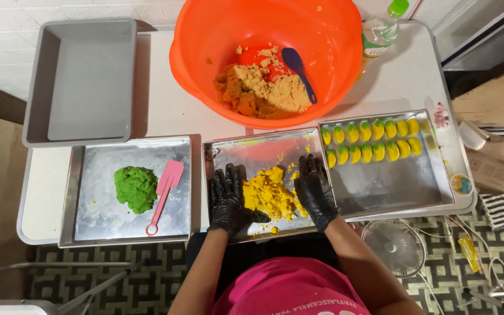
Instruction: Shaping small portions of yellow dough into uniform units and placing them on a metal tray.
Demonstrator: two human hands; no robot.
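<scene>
On the middle metal tray (246,151) sits a heap of yellow dough (270,195). Both hands wear black gloves: the left hand (227,198) and right hand (315,189) lie open, pressing its sides. Nearby are green dough (136,188), a pink spatula (164,192), small yellow-green pieces (371,140) and an orange bowl (205,52).

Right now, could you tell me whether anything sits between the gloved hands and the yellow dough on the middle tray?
Nothing visible does. The left hand and right hand flank the yellow dough on the middle tray, both touching its edges.
</scene>
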